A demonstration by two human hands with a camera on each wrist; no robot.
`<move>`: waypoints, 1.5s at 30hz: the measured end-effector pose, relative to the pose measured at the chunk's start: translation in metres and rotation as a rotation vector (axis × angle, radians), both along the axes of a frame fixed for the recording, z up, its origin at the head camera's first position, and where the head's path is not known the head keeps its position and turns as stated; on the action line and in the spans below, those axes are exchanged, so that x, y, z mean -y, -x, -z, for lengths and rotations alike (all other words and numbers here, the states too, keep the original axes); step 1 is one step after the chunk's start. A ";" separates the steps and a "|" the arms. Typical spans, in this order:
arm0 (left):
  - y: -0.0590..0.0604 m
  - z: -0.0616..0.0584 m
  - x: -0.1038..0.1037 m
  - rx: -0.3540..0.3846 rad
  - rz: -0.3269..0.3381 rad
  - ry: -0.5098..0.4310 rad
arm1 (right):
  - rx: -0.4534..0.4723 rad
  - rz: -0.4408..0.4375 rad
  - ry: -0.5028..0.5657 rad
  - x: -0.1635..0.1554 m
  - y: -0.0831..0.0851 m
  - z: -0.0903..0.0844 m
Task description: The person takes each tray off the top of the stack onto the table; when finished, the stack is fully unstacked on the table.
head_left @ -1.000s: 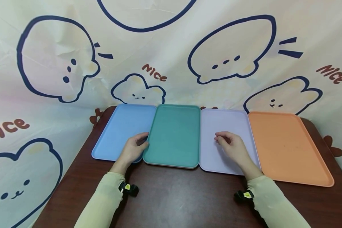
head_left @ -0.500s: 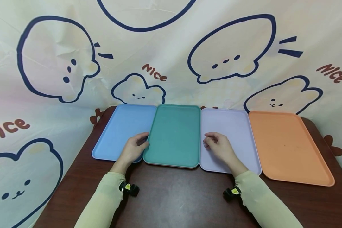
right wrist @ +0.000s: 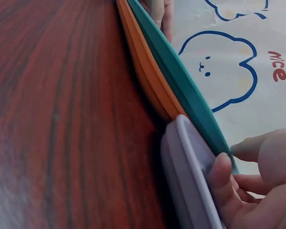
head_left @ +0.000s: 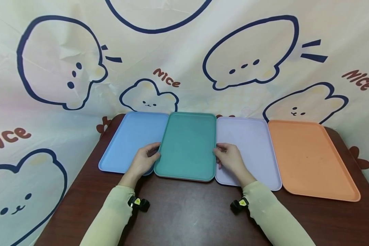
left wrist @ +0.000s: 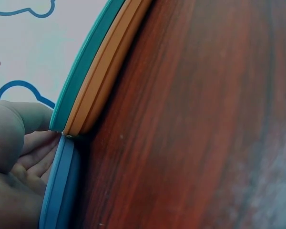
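Note:
A green tray (head_left: 187, 147) lies second from the left in a row of trays on the table. My left hand (head_left: 153, 156) grips its left rim, thumb on top and fingers beneath; the left wrist view shows that thumb (left wrist: 14, 126) on the green rim (left wrist: 86, 62). My right hand (head_left: 219, 154) pinches the tray's right rim, with its curled fingers (right wrist: 229, 176) at the green edge (right wrist: 181, 81). Both wrist views show an orange tray (left wrist: 109, 67) stacked directly under the green one.
A blue tray (head_left: 129, 136) lies left of the green one, a lavender tray (head_left: 255, 143) right of it, and another orange tray (head_left: 307, 157) at the far right. The brown wooden table (head_left: 187, 212) is bare in front. A cartoon-print cloth (head_left: 184, 51) hangs behind.
My right hand has moved left across the lavender tray and taken hold of the green tray's right rim. My left hand has stayed on the left rim.

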State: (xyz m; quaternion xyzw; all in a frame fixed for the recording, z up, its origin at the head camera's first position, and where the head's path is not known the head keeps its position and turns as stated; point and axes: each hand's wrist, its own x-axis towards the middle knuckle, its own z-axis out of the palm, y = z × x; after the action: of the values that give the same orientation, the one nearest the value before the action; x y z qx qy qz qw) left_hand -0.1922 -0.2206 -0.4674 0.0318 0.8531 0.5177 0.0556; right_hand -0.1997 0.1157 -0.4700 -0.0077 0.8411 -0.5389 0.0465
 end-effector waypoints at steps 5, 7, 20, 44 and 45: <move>0.000 -0.001 0.002 -0.011 0.001 0.009 | -0.102 -0.003 -0.168 0.006 0.001 -0.001; 0.000 -0.001 0.003 -0.018 -0.002 0.016 | -0.140 0.019 -0.216 0.009 0.000 -0.001; -0.001 0.000 -0.001 -0.013 0.001 0.005 | -0.189 0.156 -0.145 0.013 -0.005 -0.002; -0.001 0.003 0.000 -0.041 0.030 0.050 | -0.140 0.249 -0.041 -0.055 -0.011 -0.002; -0.001 0.003 0.001 -0.041 0.029 0.050 | -0.136 0.239 -0.042 -0.059 -0.011 -0.003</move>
State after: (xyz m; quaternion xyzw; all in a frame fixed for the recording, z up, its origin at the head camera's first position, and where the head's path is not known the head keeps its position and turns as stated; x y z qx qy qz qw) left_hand -0.1912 -0.2212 -0.4701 0.0534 0.8662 0.4947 0.0461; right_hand -0.1884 0.1748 -0.4670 0.0572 0.8484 -0.5209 -0.0749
